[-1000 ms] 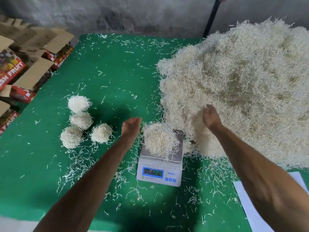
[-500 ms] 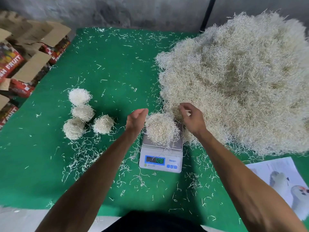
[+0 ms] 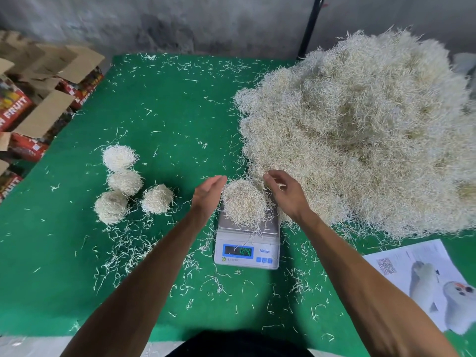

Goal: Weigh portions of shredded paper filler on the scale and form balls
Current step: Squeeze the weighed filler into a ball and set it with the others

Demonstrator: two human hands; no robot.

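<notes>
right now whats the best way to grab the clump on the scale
Cup the clump from both flanks. It is a loose, rounded mound on the scale pan, and the left hand and right hand already bracket it; a one-sided pinch would likely shed strands.

Bare forearms, no sleeves; dark garment [image 3: 239, 343].

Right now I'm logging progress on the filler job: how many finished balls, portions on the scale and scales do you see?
Finished shredded paper balls: 4
Loose portion on the scale: 1
Digital scale: 1
Total: 6
</notes>
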